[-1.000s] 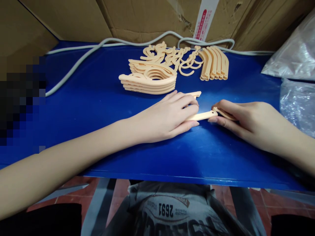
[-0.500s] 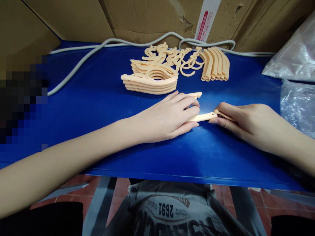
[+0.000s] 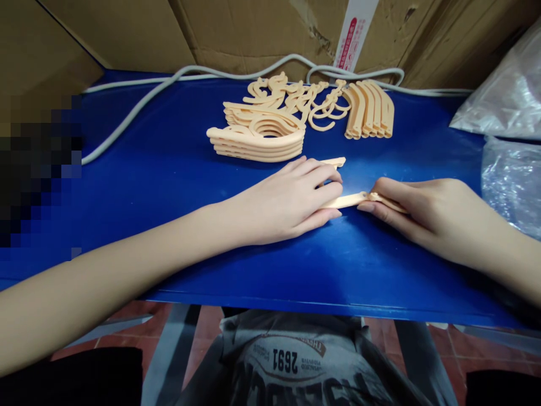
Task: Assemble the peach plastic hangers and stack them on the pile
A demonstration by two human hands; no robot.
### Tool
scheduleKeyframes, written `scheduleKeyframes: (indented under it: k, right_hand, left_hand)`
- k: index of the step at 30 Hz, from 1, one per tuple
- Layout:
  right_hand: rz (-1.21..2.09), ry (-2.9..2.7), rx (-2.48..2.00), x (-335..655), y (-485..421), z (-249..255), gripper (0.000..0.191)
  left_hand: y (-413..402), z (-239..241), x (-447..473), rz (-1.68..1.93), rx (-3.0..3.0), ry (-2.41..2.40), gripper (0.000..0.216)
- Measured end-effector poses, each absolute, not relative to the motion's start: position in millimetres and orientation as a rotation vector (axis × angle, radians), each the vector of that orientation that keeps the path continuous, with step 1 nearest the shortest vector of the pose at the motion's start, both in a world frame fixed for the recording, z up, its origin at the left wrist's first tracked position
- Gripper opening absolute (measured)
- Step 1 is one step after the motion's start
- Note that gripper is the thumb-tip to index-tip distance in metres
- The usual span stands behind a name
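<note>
My left hand (image 3: 291, 200) lies on the blue table (image 3: 169, 169), its fingers closed over a peach plastic hanger arm (image 3: 349, 199) whose tip pokes out to the right. A second end of the piece (image 3: 336, 162) shows beyond the fingertips. My right hand (image 3: 422, 211) pinches another peach arm piece (image 3: 386, 202) and presses its end against the tip of the left one, so the two parts meet between my hands.
A stack of peach hanger bodies (image 3: 257, 135), loose hooks (image 3: 316, 104) and a row of curved arms (image 3: 369, 110) lie at the back. A white cable (image 3: 139, 101) runs along the rear. Cardboard boxes (image 3: 253, 28) stand behind, plastic bags (image 3: 507, 101) at right.
My right hand has slid its piece slightly left, closing the small gap to the left piece's tip. My left hand has stayed in place.
</note>
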State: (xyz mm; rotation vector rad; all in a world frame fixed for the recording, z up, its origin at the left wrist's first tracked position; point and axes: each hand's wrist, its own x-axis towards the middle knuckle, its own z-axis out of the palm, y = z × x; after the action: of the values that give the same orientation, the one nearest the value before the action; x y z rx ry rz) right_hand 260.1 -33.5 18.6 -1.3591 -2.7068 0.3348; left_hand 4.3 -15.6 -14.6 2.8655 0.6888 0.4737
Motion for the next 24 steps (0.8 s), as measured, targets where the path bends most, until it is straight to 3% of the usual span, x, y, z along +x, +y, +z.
scheduleKeyframes:
  k: [24]
  right_hand:
    - [0.341,-2.723,-1.429,259.5,-30.3,16.4,0.057]
  left_hand:
    - [-15.9,-14.0,4.7,0.464,2.860,0.701,0.026]
